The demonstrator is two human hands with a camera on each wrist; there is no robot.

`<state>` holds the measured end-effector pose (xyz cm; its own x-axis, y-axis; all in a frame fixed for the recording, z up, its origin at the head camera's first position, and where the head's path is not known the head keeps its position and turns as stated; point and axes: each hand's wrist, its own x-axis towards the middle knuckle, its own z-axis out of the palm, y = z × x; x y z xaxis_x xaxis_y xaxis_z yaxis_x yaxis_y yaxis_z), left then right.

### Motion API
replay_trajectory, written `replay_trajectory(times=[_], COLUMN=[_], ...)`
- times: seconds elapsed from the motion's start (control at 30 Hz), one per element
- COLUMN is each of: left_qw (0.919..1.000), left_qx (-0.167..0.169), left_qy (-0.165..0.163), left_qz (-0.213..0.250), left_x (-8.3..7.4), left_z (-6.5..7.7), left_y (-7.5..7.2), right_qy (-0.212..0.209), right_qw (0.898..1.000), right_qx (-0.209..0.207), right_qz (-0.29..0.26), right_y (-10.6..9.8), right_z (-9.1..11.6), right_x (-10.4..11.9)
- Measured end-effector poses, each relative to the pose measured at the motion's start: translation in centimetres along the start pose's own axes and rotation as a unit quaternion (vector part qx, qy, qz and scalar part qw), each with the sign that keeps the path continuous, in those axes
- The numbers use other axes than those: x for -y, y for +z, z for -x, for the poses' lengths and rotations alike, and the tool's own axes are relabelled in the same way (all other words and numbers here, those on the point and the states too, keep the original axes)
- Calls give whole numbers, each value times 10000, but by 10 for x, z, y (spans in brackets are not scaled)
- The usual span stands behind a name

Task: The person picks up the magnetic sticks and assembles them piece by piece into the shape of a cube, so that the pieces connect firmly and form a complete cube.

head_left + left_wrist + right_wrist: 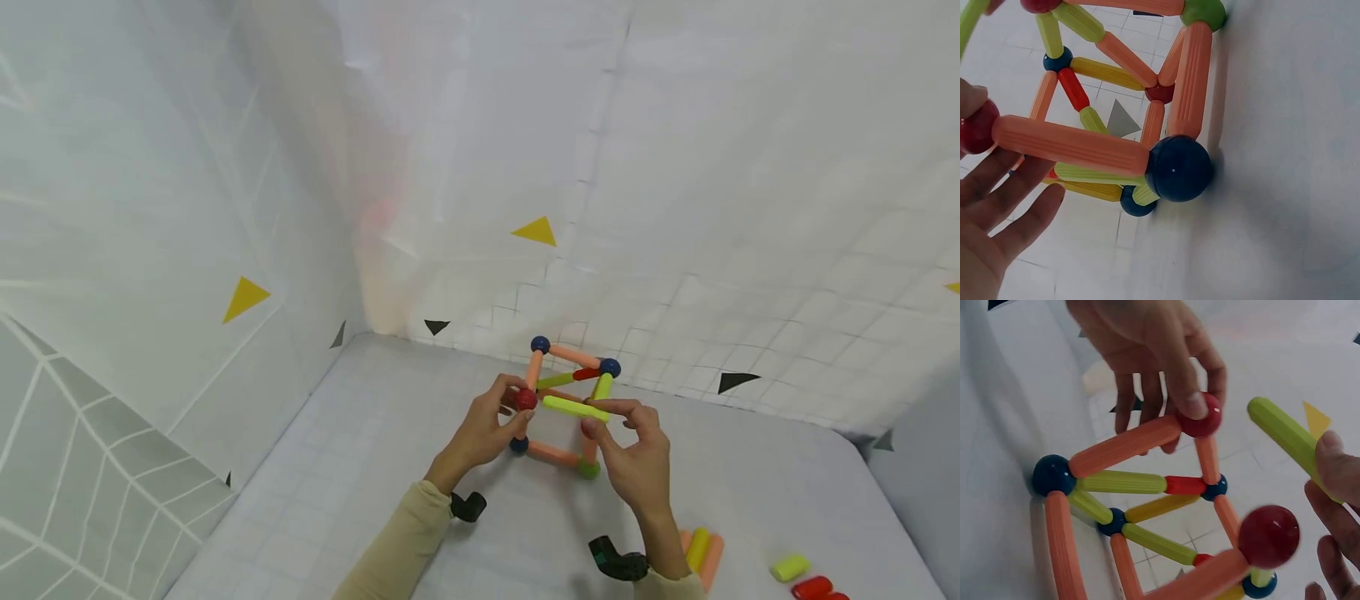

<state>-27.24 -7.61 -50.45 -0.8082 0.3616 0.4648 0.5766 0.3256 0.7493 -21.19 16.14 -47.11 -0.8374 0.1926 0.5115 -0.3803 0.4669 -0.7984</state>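
A box-like frame of magnetic rods and balls stands on the table, with blue balls (pixel 540 344) at its far top corners and a green ball (pixel 589 469) at a near bottom one. My left hand (pixel 483 425) holds a red ball (pixel 1202 415) at the near left top corner between thumb and fingers; salmon rods (pixel 1072 145) join it. My right hand (pixel 637 454) pinches a yellow-green rod (pixel 1285 434) by one end. This rod's other end points towards the left red ball, apart from it. Below the right fingers, another red ball (pixel 1269 536) tops a salmon upright.
Loose salmon and yellow rods (pixel 697 552) lie side by side near my right wrist. Farther right are a short yellow-green rod (pixel 790 568) and red pieces (pixel 812 587). A white sheeted wall (pixel 675 208) rises close behind the frame, another at left.
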Motion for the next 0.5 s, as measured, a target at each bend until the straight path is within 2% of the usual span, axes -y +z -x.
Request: replay_trajectory(times=[0.07, 0.23, 0.5], left_qw=[9999, 9998, 9996], left_qx=[32, 32, 32], left_qy=[-17, -6, -156], left_qz=[105, 204, 213], left_x=[0, 0, 0], left_z=[0, 1, 0], left_y=[-1, -2, -4], right_qy=[-110, -85, -271], right_qw=[9999, 9996, 9992], right_qx=[-95, -257, -260], right_qz=[45, -34, 137], right_y=[8, 20, 23], right_z=[1, 2, 2], right_x=[0, -1, -9])
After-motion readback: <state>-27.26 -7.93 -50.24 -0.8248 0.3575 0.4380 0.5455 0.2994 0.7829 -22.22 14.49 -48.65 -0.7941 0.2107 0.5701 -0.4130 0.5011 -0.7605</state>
